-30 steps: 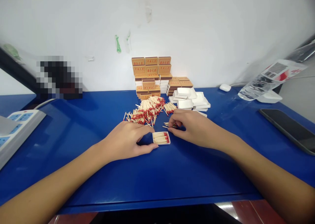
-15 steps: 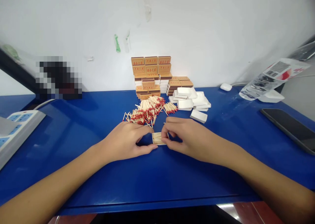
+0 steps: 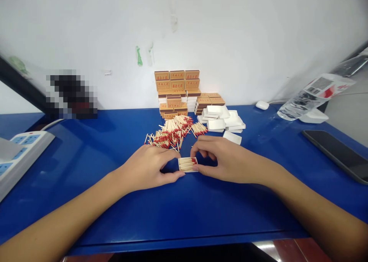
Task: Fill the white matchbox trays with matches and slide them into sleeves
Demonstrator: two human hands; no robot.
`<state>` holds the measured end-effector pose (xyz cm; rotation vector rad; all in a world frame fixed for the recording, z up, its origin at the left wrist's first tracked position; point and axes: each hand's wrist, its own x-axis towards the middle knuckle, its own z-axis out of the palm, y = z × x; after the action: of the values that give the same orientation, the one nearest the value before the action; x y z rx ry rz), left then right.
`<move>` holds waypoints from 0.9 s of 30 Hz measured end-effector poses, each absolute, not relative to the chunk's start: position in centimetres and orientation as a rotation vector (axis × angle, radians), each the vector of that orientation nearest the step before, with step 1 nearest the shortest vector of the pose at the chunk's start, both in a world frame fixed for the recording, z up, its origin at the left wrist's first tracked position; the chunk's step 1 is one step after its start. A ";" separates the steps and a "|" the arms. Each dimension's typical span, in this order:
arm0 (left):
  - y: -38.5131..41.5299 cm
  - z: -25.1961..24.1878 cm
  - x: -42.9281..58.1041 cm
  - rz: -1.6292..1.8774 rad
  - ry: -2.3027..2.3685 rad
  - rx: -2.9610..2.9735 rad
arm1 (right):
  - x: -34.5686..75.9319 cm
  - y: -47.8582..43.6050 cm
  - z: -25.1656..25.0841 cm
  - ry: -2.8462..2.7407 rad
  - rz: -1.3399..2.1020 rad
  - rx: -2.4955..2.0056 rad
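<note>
The left hand (image 3: 146, 166) lies palm down on the table (image 3: 184, 212), forearm coming in from the near left corner. Its thumb and forefinger are closed in a pinch about the left end of the tray (image 3: 188, 164); the thumb tip presses the near left corner and the other fingers are curled under. The right hand (image 3: 227, 160) reaches in from the near right, also low on the table. Its thumb lies along the tray's near right edge, the forefinger bends down to the far right corner, and the rest are folded loosely, so this hand grips the tray's right end.

The tray is white and shallow and sits flat between the two hands. It is filled with matches (image 3: 186, 163) lying side by side, red heads to the right.

Just beyond the tray lies a loose pile (image 3: 171, 131) of matches. Behind that, against the wall, stand stacked boxes (image 3: 176, 87). Beyond the tray to the right are empty trays (image 3: 222, 116), heaped, with one lying apart (image 3: 232, 137). A phone (image 3: 339, 154) lies far right of the tray and a power strip (image 3: 20, 150) far left. Bare blue table runs from the tray to the near edge.
</note>
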<state>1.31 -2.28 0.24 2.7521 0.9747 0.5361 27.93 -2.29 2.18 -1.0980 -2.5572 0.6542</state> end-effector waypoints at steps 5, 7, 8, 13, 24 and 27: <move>-2.3 0.4 1.4 0.488 0.998 2.721 | 27.8 -2.1 2.5 -2.555 0.675 -1.119; -2.3 0.5 1.4 0.492 1.001 2.721 | 28.0 -2.1 2.6 -2.581 0.699 -1.126; -2.2 0.5 1.3 0.508 1.006 2.722 | 28.0 -2.0 2.6 -2.594 0.707 -1.131; -1.7 0.5 0.8 0.736 1.070 2.663 | 28.2 -2.0 2.4 -2.599 0.690 -1.122; -0.5 0.1 0.7 0.822 1.124 2.621 | 29.0 -0.7 2.3 -2.568 0.655 -1.038; -0.6 0.3 0.7 0.829 1.122 2.643 | 30.3 1.0 2.2 -2.393 0.504 -1.109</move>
<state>0.69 -0.64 0.30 2.6429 1.1216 0.8287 30.25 0.99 2.24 -1.1089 -2.3931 0.5035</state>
